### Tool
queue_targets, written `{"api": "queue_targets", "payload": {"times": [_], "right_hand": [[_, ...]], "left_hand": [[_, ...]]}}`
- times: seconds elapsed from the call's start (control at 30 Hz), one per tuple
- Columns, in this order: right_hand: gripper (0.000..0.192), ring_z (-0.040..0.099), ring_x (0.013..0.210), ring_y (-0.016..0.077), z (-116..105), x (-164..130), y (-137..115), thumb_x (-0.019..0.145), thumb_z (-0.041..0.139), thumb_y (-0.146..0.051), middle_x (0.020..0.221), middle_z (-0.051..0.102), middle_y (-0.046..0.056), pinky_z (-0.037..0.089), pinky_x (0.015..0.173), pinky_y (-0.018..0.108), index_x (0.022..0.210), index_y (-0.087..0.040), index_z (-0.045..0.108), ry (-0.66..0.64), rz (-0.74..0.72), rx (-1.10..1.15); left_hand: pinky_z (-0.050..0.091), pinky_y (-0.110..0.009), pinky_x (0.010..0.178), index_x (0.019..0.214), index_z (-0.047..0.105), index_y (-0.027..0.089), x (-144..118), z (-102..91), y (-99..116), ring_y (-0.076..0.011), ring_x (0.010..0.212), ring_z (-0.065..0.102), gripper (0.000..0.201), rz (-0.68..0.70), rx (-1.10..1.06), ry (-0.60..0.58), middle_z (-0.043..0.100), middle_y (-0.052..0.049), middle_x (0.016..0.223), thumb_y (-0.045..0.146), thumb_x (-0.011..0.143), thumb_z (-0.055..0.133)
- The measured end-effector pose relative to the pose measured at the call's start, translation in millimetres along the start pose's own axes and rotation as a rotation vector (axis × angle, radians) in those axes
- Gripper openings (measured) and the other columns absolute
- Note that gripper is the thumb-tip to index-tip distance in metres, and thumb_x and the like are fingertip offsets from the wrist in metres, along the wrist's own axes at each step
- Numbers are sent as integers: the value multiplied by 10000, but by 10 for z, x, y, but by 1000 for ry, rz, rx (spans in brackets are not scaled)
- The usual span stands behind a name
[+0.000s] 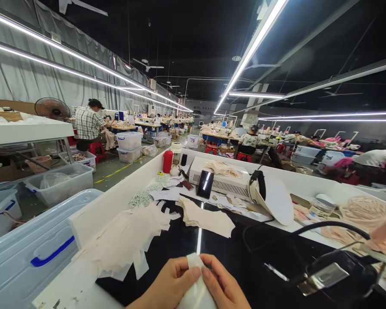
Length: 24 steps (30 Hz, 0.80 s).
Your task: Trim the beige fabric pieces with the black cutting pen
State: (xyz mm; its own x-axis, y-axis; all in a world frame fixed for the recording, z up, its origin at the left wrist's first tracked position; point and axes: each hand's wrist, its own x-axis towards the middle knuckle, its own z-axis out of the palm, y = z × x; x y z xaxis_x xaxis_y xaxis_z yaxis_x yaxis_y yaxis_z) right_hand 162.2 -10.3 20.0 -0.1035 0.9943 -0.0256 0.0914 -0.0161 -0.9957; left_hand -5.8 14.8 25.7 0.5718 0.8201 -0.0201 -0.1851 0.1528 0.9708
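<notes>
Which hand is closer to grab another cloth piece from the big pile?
Left, probably. The left hand pinches the white piece together with the right hand, but the pile of cut pieces lies on the left hand's side of the black worktop, so its reach looks shorter.

Two hands, the left hand (172,281) and the right hand (221,283), are seen pinching one white fabric piece (195,279). One red bottle (167,161), one phone (205,184) and one white machine box (223,180) are counted on the table (93,214). Two stacked lidded bins (129,146) are counted by the aisle, and one fan (52,107) on the left. One seated person in a checked shirt (88,123) is counted there.
</notes>
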Motion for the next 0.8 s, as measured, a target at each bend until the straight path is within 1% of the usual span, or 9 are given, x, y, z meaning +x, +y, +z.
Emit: {"api": "queue_targets", "payload": {"times": [0.1,0.17,0.3,0.4,0.47,0.53,0.6,0.7,0.8], "right_hand": [[659,420,514,120,-140,153,26,794,629,-789,609,540,-52,289,527,255,1161,-241,655,-63,24,-3],[648,385,497,111,-257,260,54,776,655,-769,581,483,-70,268,514,250,1144,-235,659,-63,29,-49],[564,434,513,130,-587,513,55,774,634,-703,584,511,-59,305,519,258,1060,-221,702,119,-20,-245],[506,486,562,159,-892,750,-3,735,682,-631,569,510,-60,348,563,274,1029,-221,723,245,-54,-333],[510,555,628,192,-1076,923,-27,740,661,-622,645,612,-25,395,597,292,1055,-226,722,333,-72,-384],[527,612,685,218,-1221,1100,-10,769,610,-619,788,707,20,438,616,314,1099,-221,710,407,-83,-428],[508,642,705,222,-1326,1275,49,809,587,-577,899,739,44,478,634,332,1142,-208,694,462,-87,-475],[391,659,723,189,-1425,1511,191,895,641,-473,928,728,32,538,713,352,1157,-185,674,511,-91,-562],[314,683,833,174,-1467,1670,355,973,653,-429,1022,713,40,579,795,373,1154,-172,660,518,-98,-648]], "left_hand": [[376,-245,622,938,711,116,192,-54,44,-141,684,504,720,-32,43,127,622,-45,795,807,734,717],[386,-246,607,894,684,117,335,-132,103,-139,664,500,725,-13,172,215,607,-32,763,827,749,666],[407,-247,617,840,662,133,721,-342,274,-149,692,531,598,29,314,287,590,-4,747,730,835,657],[458,-254,665,759,625,131,1108,-511,409,-161,742,573,466,48,446,353,574,11,735,566,911,696],[520,-287,736,845,656,121,1367,-613,480,-180,813,625,366,35,517,383,624,-6,819,460,982,659],[581,-365,821,1081,671,128,1581,-700,518,-207,929,672,282,-1,574,396,677,-50,1048,399,1011,649],[592,-429,894,1242,637,146,1730,-770,510,-243,1047,674,329,-43,613,409,656,-85,1224,384,1016,650],[587,-455,928,1298,617,156,1839,-844,413,-258,1100,663,362,-120,638,408,635,-100,1288,380,1016,651],[589,-451,923,1303,612,159,1870,-893,272,-250,1094,665,360,-198,640,388,634,-105,1288,374,1018,649]]}}
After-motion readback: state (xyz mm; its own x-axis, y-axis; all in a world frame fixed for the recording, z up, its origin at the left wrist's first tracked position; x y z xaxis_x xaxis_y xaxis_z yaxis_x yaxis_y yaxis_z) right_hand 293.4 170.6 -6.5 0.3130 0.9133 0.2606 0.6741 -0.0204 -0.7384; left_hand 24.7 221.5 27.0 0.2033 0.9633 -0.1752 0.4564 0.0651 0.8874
